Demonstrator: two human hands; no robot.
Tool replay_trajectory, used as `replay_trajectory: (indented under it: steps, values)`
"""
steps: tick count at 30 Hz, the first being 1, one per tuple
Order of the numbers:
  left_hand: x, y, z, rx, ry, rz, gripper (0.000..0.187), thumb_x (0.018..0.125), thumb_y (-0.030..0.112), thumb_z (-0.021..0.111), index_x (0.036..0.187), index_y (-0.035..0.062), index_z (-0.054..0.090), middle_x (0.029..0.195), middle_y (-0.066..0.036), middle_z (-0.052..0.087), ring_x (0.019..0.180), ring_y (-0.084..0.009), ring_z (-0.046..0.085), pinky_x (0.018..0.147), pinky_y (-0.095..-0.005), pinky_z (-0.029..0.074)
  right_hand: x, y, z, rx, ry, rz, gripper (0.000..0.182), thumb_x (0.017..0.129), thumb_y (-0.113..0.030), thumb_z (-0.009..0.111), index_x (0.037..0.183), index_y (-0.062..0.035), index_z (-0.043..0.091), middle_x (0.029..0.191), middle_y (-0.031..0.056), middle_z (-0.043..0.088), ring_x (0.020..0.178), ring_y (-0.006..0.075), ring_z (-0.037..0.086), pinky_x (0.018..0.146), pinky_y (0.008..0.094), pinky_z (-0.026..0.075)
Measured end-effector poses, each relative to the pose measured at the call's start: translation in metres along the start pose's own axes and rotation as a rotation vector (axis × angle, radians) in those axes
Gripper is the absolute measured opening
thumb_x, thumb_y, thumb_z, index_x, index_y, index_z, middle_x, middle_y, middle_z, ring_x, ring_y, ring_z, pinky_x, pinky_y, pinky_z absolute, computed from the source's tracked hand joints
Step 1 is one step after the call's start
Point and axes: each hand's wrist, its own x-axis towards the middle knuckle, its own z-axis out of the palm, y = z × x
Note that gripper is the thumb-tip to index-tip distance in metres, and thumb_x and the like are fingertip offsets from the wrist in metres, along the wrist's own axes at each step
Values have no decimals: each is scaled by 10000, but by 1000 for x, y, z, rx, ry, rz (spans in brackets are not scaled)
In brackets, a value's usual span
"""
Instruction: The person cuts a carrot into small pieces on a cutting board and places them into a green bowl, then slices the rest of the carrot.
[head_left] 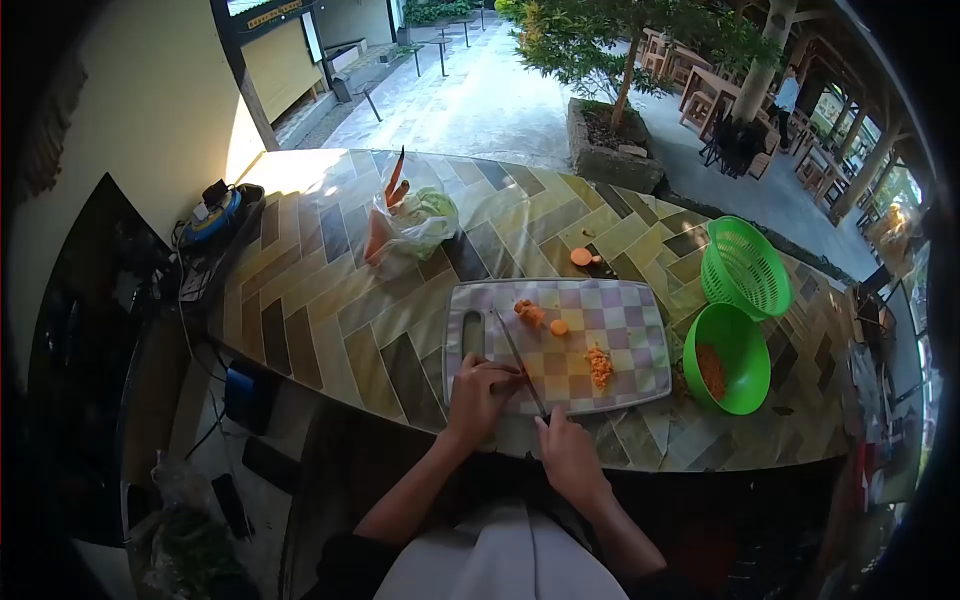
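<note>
Pinching carrot (521, 372) in left hand (478, 398), clenching knife (518, 354) in right hand (572, 458); diced: heap (599, 368) toward right edge of cutting board (643, 302); undiced: far-edge chunks (529, 314)

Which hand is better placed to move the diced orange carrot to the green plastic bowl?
Likely the right hand: closer to diced carrot and bowl than the left hand, and holding the long-bladed knife.

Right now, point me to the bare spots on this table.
Widest: the tabletop between the dark tray, plastic bag and cutting board. Smaller: the strip between bag and carrot slice beyond the board. Crowded: the board, around left hand, right hand and knife; right of it, bowl and colander.
</note>
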Motion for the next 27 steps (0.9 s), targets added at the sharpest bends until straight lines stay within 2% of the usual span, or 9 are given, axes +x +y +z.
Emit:
replay_trajectory:
  steps: [8,11,20,27]
  values:
    - [0,-4,3,-3,13,-2,175,726,59,761,900,65,786,963,-83,752,862,-272,588,805,-358,495,9,-10,3,-63,23,94,285,1032,-250,471,987,32,472,752,285,630,759,492,632,662,566,495]
    - [-2,-3,4,7,24,8,182,723,45,749,899,70,786,968,-77,754,857,-266,582,798,-351,495,20,-6,9,-45,66,44,297,1031,-264,473,998,31,472,773,290,641,759,490,636,665,570,498]
    - [-2,1,4,-27,20,-64,154,738,59,746,886,77,784,933,-75,752,824,-265,563,766,-349,485,4,-2,9,-85,12,53,296,1032,-273,472,1010,22,467,805,295,646,758,484,642,673,568,510]
    - [-4,-8,7,24,47,16,137,739,69,750,872,71,781,918,-83,749,853,-276,587,799,-355,472,23,-6,14,-96,67,39,299,1025,-262,491,996,35,472,776,294,629,792,488,636,684,563,504]
